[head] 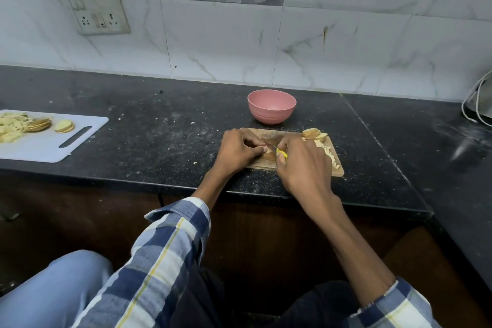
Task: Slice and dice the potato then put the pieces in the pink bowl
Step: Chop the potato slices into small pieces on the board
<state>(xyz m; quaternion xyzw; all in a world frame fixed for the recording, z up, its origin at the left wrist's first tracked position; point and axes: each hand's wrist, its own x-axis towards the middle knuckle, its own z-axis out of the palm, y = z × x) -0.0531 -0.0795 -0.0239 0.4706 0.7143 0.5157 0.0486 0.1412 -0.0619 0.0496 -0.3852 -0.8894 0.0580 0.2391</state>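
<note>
A small wooden cutting board lies on the black counter near its front edge. My left hand pinches a potato piece down on the board with curled fingers. My right hand grips a knife with a yellow handle, its blade meeting the potato piece between both hands. Stacked potato slices sit at the board's far right corner. Diced potato pieces lie along the right edge, partly hidden by my right hand. The pink bowl stands just behind the board; nothing shows inside it.
A white plastic cutting board at the left holds potato slices and a heap of chopped potato. A white appliance with a cord sits at the far right. Potato crumbs dot the counter. A tiled wall with a socket panel rises behind.
</note>
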